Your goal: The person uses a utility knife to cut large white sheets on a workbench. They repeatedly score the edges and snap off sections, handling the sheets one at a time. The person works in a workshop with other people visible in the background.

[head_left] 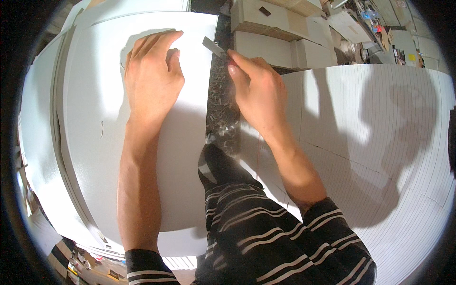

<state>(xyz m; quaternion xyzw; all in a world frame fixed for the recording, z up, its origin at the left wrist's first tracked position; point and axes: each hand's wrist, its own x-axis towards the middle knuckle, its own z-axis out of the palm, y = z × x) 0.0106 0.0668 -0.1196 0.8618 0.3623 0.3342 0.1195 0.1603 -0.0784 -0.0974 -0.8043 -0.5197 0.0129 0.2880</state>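
Note:
A broad white panel lies on the left, with more pale panels under and beside it. On its far part rests my left hand, palm down, fingers stretched out and thumb apart, holding nothing. My right hand pinches a flat, grey, metal-looking strip between thumb and fingers, just off the panel's right edge. The strip's free end reaches over that edge near the far corner; whether it touches the panel I cannot tell. A small curled shaving lies on the panel's left part.
Close-set pale panel edges form a large lined stack at the right. Shavings and scraps litter the dark floor in the gap between. Pale boards or boxes stand beyond it. A cluttered workbench is at the far right.

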